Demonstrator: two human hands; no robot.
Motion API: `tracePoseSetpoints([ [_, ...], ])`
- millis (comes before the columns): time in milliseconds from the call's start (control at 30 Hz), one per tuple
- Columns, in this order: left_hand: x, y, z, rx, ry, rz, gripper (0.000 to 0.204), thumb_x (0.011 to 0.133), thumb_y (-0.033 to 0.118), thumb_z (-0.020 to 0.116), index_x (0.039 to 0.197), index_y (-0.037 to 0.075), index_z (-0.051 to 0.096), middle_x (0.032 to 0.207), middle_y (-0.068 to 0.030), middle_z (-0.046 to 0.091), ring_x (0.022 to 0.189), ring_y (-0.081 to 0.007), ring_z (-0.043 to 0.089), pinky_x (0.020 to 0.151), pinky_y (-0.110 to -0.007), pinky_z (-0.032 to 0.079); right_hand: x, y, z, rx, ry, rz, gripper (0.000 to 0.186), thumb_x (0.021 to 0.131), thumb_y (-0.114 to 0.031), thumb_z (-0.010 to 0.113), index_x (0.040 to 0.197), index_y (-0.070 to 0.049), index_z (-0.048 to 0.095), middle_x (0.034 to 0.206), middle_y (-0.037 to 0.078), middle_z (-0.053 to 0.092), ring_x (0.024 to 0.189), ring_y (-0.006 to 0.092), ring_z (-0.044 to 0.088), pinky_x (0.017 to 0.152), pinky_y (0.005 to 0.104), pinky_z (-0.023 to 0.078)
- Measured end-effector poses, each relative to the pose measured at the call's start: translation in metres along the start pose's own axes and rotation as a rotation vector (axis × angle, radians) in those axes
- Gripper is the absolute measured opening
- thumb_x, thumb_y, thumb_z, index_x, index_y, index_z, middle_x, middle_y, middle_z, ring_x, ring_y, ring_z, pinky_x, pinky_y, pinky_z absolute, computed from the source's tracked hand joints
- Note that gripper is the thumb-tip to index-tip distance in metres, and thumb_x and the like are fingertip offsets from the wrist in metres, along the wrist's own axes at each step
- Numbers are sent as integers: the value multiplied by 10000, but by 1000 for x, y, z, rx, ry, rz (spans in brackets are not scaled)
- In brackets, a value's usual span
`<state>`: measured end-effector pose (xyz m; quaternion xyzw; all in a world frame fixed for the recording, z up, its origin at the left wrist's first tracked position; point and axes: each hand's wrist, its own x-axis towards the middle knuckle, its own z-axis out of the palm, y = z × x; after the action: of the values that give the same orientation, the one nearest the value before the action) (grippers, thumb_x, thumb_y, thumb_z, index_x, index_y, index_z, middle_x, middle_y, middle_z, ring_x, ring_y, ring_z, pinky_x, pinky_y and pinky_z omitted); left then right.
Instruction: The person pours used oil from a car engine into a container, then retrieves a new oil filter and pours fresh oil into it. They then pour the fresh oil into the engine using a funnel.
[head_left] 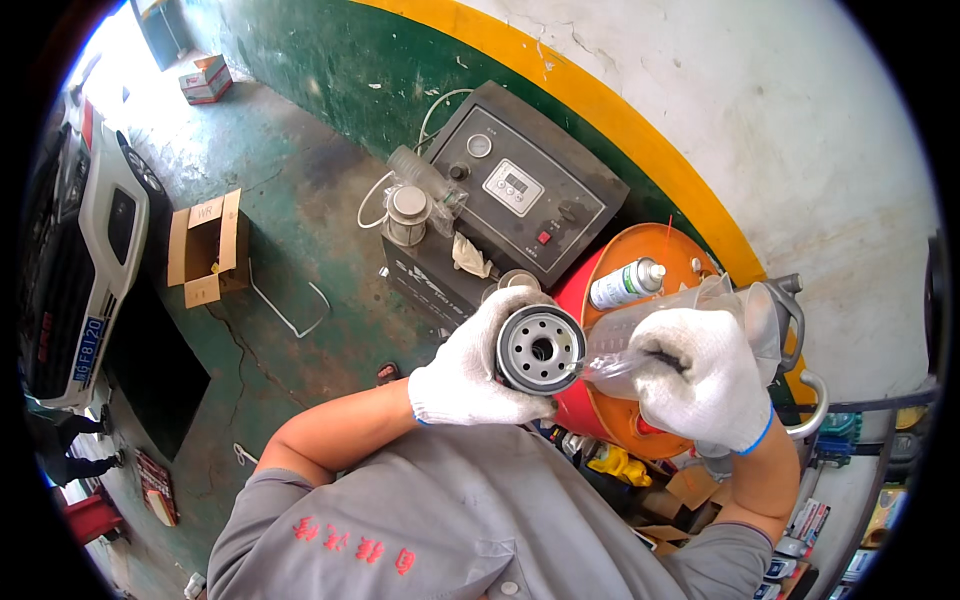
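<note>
My left hand (462, 368), in a white knitted glove, is wrapped round an oil filter (541, 372). The filter's round metal end, with a ring of small holes about a larger centre hole, faces up. My right hand (706, 376), gloved in white with a blue cuff edge, is closed in a pinch on crumpled clear plastic film (606, 366). The film stretches from the fingers to the filter's right rim. Behind and beside the right hand are clear measuring jugs (640, 325) on an orange drum (620, 258).
A spray can (627, 284) lies on the drum. Beyond stands a dark grey machine (530, 180) with gauge and display, holding a clear-walled canister (407, 215). An open cardboard box (210, 250) and white car (115, 210) are to the left. Shelves (860, 500) hold goods at right.
</note>
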<state>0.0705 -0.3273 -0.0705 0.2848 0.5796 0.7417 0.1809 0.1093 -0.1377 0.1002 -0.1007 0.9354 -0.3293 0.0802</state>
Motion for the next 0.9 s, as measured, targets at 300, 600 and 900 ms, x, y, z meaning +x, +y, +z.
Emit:
tracePoseSetpoints([
  [300, -2, 6, -2, 190, 7, 70, 1003, 521, 161, 903, 1336, 28, 334, 1233, -106, 520, 1171, -201, 512, 1009, -366, 423, 4, 0, 10, -151, 86, -103, 44, 736, 6, 601, 773, 17, 625, 638, 166, 572, 547, 255, 565, 539, 329, 453],
  [600, -1, 4, -4, -685, -112, -339, 1100, 563, 196, 881, 1433, 17, 233, 1308, -97, 474, 1241, -182, 443, 1070, -352, 348, 2, -8, 3, -94, 113, -39, 36, 735, 9, 602, 758, 24, 626, 618, 139, 567, 538, 171, 541, 513, 299, 426],
  [900, -3, 5, -1, 330, -7, 136, 875, 531, 221, 893, 1254, 22, 443, 1209, -128, 483, 1140, -245, 505, 975, -366, 433, -2, -10, 1, -185, -9, -13, 70, 727, -39, 610, 781, -7, 642, 682, 174, 590, 592, 322, 579, 560, 372, 464],
])
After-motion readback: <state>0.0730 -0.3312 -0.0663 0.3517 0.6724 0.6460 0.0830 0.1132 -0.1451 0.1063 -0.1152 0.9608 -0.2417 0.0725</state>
